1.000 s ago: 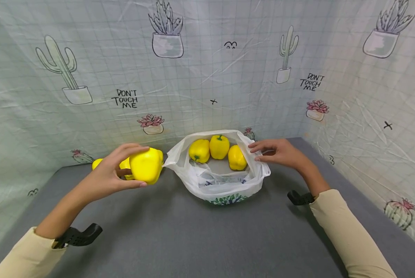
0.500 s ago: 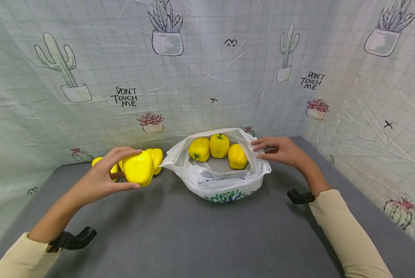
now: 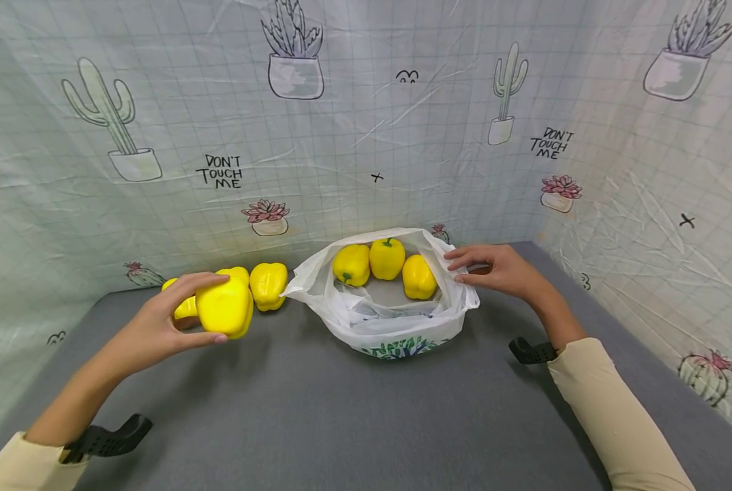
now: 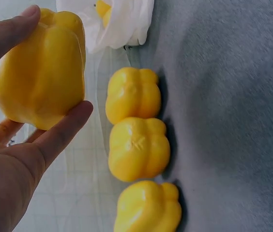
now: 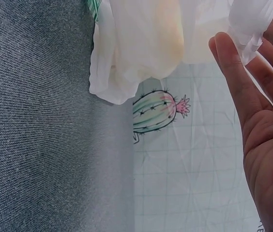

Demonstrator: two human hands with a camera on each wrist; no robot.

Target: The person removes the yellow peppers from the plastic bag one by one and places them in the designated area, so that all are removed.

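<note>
My left hand (image 3: 157,324) grips a yellow bell pepper (image 3: 226,308) between thumb and fingers, raised above the table. In the left wrist view the held pepper (image 4: 42,72) shows its smooth side. Beyond that hand, three more yellow peppers (image 3: 268,286) lie in a row on the table, partly hidden by it in the head view. A white plastic bag (image 3: 397,337) with a green tree print stands with its mouth spread, three yellow peppers (image 3: 387,259) inside. At the bag's right rim, my right hand (image 3: 495,269) holds the plastic (image 5: 250,29) between thumb and fingers.
The grey tabletop (image 3: 341,416) stretches in front of the bag. Close behind the peppers and bag hangs a pale curtain (image 3: 354,136) with cactus drawings, and it continues down the right side.
My left hand has moved left and slightly nearer with its pepper, away from the bag, uncovering more of the row behind. My right hand stays almost still at the bag's rim.
</note>
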